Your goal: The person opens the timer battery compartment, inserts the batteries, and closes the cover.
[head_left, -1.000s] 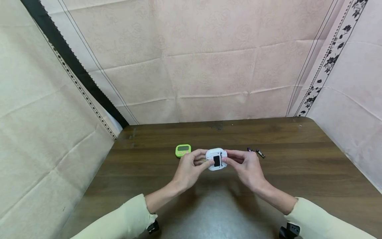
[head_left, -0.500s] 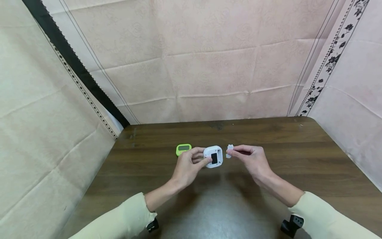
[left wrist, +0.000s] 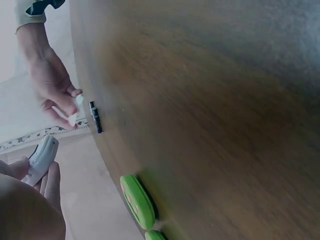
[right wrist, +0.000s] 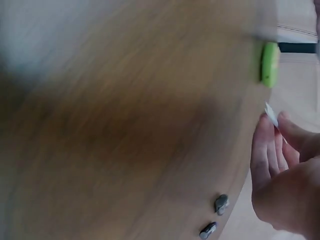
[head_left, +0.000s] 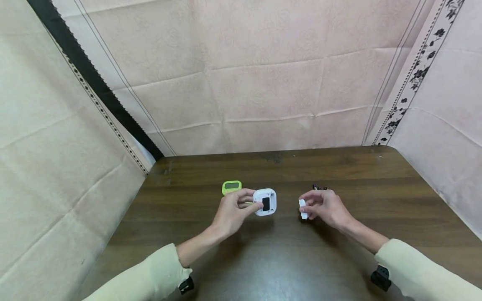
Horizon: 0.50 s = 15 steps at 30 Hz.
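My left hand (head_left: 233,213) holds a white digital timer (head_left: 270,197) between thumb and fingers, its back turned up. A recessed battery compartment and a black rectangle show on that back. To the right, apart from it, my right hand (head_left: 331,209) pinches a small white battery cover (head_left: 303,214) just above the table. From the left wrist view the timer (left wrist: 44,159) appears edge-on. The cover (right wrist: 270,114) shows as a thin white sliver at the fingertips in the right wrist view.
A green digital timer (head_left: 231,185) lies on the brown table (head_left: 188,184) behind my left hand. Another green piece (left wrist: 154,235) shows beside it in the left wrist view. Two small batteries (right wrist: 221,204) lie beyond my right hand. Pale cloth (head_left: 263,83) hangs behind the table.
My right hand has drawn the battery cover off the white timer, then moved it right and lower toward the table. My left hand has shifted slightly left with the timer.
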Available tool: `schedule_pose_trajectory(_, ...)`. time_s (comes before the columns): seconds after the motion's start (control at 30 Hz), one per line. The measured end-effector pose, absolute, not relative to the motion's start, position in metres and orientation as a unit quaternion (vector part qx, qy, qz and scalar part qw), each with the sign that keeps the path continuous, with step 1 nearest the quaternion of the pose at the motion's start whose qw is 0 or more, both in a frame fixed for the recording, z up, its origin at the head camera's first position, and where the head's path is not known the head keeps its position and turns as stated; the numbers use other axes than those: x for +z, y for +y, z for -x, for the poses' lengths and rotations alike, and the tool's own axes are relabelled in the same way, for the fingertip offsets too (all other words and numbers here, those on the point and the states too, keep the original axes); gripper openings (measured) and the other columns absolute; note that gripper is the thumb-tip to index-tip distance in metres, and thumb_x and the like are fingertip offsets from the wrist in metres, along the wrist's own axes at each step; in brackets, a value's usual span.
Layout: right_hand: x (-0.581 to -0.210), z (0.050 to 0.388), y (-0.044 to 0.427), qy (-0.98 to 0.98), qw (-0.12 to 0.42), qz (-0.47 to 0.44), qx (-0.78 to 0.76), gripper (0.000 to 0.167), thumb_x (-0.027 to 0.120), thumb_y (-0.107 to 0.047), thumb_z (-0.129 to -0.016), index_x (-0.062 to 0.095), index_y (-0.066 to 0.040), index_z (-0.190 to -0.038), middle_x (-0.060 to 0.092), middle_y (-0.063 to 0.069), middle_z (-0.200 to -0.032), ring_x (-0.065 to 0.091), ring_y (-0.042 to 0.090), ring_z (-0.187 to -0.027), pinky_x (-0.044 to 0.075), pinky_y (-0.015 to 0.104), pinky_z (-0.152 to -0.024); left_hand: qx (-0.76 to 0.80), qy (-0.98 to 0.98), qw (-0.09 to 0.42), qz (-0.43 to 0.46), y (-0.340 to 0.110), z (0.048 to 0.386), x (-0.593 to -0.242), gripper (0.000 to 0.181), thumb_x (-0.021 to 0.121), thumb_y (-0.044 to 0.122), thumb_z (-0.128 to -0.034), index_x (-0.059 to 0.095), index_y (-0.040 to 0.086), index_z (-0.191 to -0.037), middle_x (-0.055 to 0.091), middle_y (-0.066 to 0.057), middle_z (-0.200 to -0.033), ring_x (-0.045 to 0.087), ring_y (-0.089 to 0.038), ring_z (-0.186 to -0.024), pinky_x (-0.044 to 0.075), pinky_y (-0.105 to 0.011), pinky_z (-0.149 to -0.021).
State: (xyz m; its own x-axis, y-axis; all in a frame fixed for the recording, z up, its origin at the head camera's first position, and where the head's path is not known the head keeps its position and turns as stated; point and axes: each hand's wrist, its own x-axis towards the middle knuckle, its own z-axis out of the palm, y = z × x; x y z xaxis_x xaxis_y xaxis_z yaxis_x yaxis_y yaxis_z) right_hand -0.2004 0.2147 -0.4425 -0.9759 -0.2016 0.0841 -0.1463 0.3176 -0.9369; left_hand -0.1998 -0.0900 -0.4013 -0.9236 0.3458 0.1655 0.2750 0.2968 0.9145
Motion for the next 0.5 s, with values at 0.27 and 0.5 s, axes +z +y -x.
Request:
schedule_pose_trajectory(0.27, -0.459, 0.203, 0.225, 0.893, -0.028, 0.195, -0.405, 0.021, 0.090, -0.007, -0.085, 0.077, -0.002, -0.101, 0.067, -0.004, -0.078, 0.063, 0.008, -0.067, 0.056, 0.023, -0.058, 0.562, 0.804, 0.038, -0.191, -0.086, 0.198, -0.403, 0.031, 0.084, 0.014, -0.0946, 0.073, 0.002, -0.121, 0.080, -0.010, -0.107, 0.079, -0.021, -0.094, 0.066, -0.029, -0.083)
schedule_pose_trajectory(0.5, -0.466, 0.202, 0.228, 0.918, -0.092, 0.208, -0.324, 0.022, 0.095, -0.015, -0.081, 0.082, -0.007, -0.097, 0.061, -0.008, -0.079, 0.049, 0.002, -0.068, 0.045, 0.023, -0.057, 0.561, 0.804, 0.041, -0.193, -0.086, 0.198, -0.404, 0.031, 0.084, 0.014, -0.0946, 0.072, 0.000, -0.121, 0.080, -0.012, -0.108, 0.079, -0.023, -0.095, 0.066, -0.030, -0.084)
